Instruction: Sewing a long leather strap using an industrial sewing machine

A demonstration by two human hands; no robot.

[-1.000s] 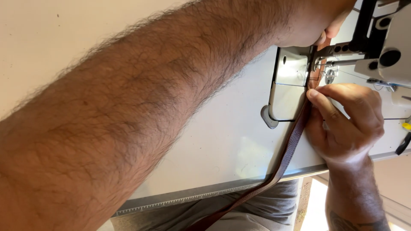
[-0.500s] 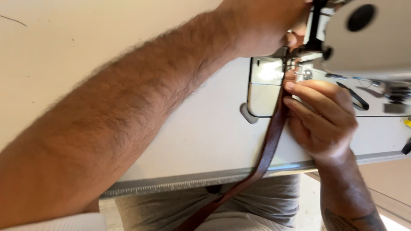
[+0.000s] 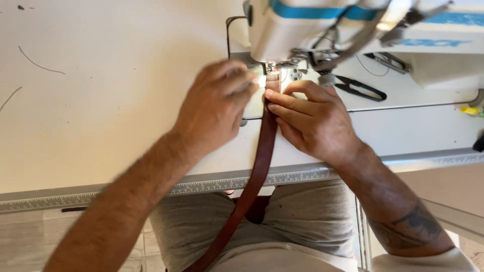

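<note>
A long brown leather strap [image 3: 262, 156] runs from my lap up over the table edge to the foot of a white sewing machine [image 3: 312, 25]. My left hand [image 3: 217, 106] rests on the table just left of the strap, fingertips pressed to its edge near the needle. On the other side my right hand [image 3: 312, 121] lies with its fingers flat against the strap. The strap's far end sits under the presser foot [image 3: 272, 70].
Black thread snips [image 3: 360, 88] lie on the machine bed to the right. The pale table [image 3: 101, 100] has a ruler-marked front edge [image 3: 212, 184]. Loose thread bits lie at far left. A yellow object [image 3: 469, 110] sits at the right edge.
The view has swung left and down, so the machine now sits at top centre. My left arm has drawn back; both hands now flank the strap by the needle.
</note>
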